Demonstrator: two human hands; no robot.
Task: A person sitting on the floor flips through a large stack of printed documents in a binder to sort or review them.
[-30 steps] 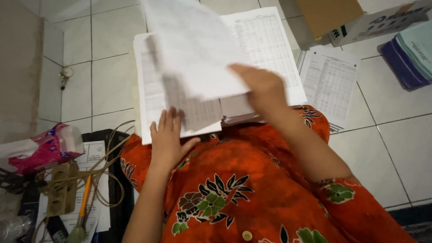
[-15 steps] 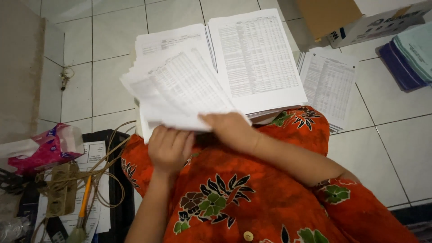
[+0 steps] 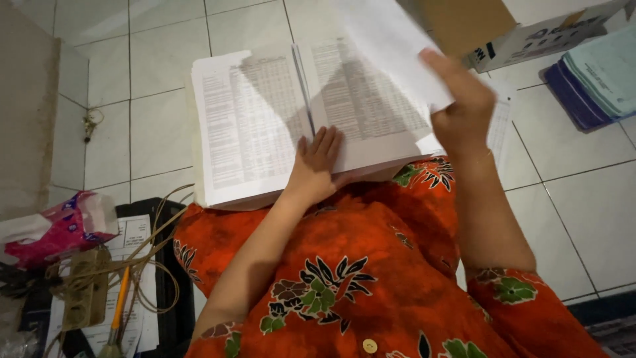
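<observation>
In the head view, the fanned bundle of printed sheets that was held low over the lap half a second ago is no longer there. A single loose sheet (image 3: 397, 46) is now raised high at the right, pinched between thumb and fingers of the right hand (image 3: 464, 106), which has been lifted from the lap's edge to above the right-hand pile. The left hand (image 3: 317, 162), curled under the bundle before, is now laid flat with fingers spread on the lower edge of the open stack of printed tables (image 3: 265, 126), near its centre fold; nothing is grasped by it. The stack rests on the lap, on the orange flowered dress (image 3: 344, 278), and both its halves are now uncovered.

Open tiled floor (image 3: 165, 126) is seen to the left of and beyond the stack. At the right edge room is narrowed by a cardboard box (image 3: 530, 30) and folded cloths (image 3: 596, 73). Lower left is crowded by a black crate (image 3: 172, 292), tangled cable (image 3: 142, 265) and a pink packet (image 3: 63, 229).
</observation>
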